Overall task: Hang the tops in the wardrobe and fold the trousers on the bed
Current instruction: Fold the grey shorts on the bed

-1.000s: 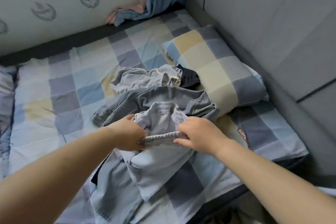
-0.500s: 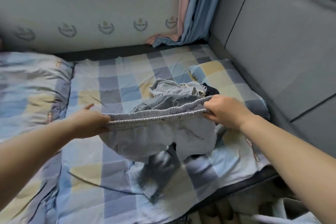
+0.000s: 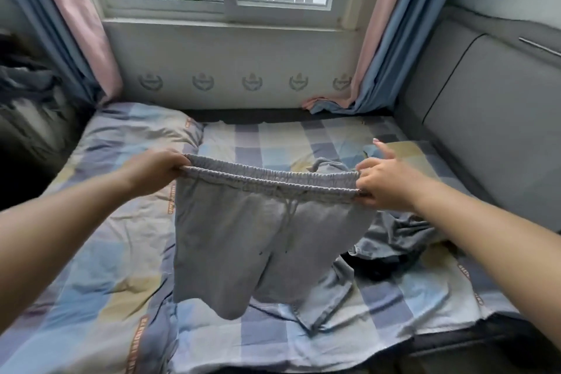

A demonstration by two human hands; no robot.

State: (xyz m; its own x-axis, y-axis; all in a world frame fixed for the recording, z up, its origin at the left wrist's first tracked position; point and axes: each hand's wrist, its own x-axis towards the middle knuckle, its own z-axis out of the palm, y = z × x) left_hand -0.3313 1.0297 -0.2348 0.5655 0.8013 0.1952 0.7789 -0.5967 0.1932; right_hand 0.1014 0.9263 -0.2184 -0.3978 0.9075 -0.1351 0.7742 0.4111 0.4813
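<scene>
The pair of light grey cotton shorts with an elastic drawstring waistband (image 3: pixel 243 240) hangs in the air above the bed with its blue, yellow and grey checked sheet (image 3: pixel 273 143). The left hand (image 3: pixel 151 171) grips one end of the waistband, fingers curled round it. The right hand (image 3: pixel 385 182) pinches the other end, index finger raised. A heap of grey-blue clothes (image 3: pixel 397 234) lies on the bed below the right hand.
</scene>
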